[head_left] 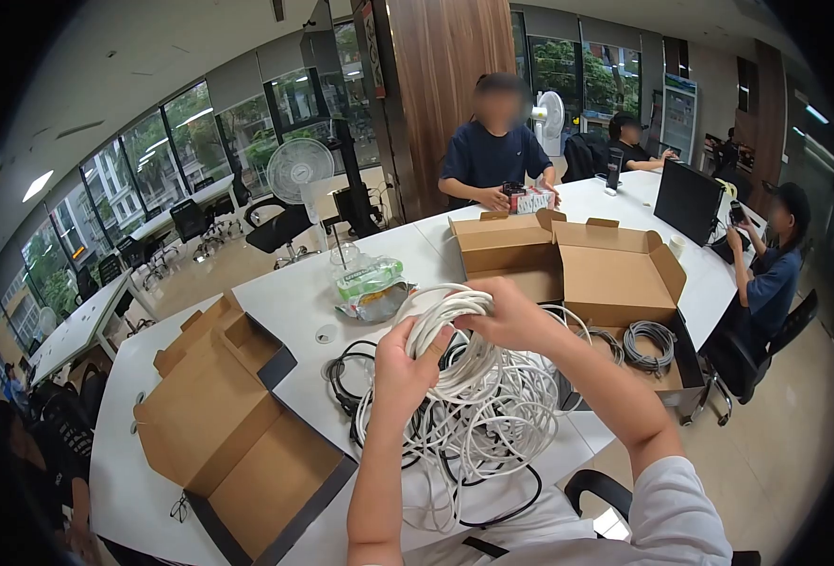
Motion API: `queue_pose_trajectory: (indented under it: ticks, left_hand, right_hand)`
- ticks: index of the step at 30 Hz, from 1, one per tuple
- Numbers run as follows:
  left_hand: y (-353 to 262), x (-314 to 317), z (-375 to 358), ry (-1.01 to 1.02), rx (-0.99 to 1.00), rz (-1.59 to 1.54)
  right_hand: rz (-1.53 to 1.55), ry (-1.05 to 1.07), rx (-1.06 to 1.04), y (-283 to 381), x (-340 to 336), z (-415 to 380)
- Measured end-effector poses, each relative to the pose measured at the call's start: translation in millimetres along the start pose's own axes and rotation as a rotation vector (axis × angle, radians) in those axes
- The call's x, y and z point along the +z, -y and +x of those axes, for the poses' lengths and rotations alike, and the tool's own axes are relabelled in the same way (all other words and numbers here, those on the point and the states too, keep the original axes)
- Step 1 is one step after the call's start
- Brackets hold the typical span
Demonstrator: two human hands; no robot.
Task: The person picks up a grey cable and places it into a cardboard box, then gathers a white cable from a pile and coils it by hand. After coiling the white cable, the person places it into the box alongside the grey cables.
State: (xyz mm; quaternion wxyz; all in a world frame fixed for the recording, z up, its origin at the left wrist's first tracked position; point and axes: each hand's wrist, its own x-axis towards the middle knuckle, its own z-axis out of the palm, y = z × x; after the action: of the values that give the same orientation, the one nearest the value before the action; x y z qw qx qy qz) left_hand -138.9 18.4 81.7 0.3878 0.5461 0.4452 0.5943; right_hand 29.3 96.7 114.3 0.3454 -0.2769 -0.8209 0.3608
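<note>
A looped bundle of white cable [450, 325] is held up over the table between my two hands. My left hand [404, 366] wraps its fingers round the near left side of the loops. At the upper right of the same coil, my right hand [504, 316] grips the strands with bent fingers. Under and behind the coil lies a loose tangle of white cables [502, 415], and strands run up from it towards my hands. Black cables [344, 377] show at the left edge of the tangle and beneath it.
An open cardboard box [275, 472] lies left of the tangle. Another open box [615, 269] at the right holds coiled grey cable [649, 345]. Behind the tangle sits a green plastic package [372, 283]. A person [497, 151] across the table handles a small box; others sit farther right.
</note>
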Motion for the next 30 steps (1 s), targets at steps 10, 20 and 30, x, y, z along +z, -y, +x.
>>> queue_pose_trajectory:
  ticks: [10,20,30]
  left_hand:
    - [11.0,-7.6,9.2,-0.116,0.452,0.536]
    - [13.4,5.3,8.3,0.176,0.216,-0.101]
    - [26.9,10.9,7.4,0.181,0.185,-0.443]
  right_hand:
    - [-0.178,-0.238,-0.093,-15.3,5.8,1.7]
    - [-0.296,-0.109,-0.293,6.8,-5.7,-7.2]
    - [-0.419,-0.116,-0.284,0.9,-4.9,5.6]
